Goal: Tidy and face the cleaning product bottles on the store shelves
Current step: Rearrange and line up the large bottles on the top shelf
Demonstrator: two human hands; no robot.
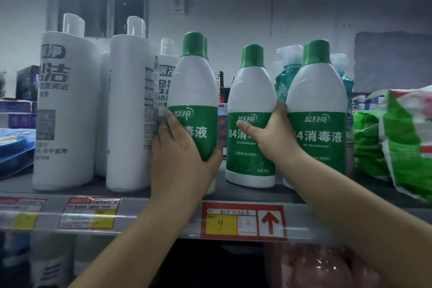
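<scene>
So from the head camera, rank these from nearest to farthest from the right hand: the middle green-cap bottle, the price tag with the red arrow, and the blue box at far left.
1. Middle bottle, under the right hand.
2. Price tag, below on the shelf edge.
3. Blue box, far left.

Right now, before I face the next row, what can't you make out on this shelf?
Head view only:
- Left green-capped white disinfectant bottle: left hand covers part of its label.
- Middle green-capped bottle: right hand covers label text.
- Teal pump bottle: mostly hidden behind the green-capped bottles.
- Red-and-yellow price tags at left: print blurred.
</scene>
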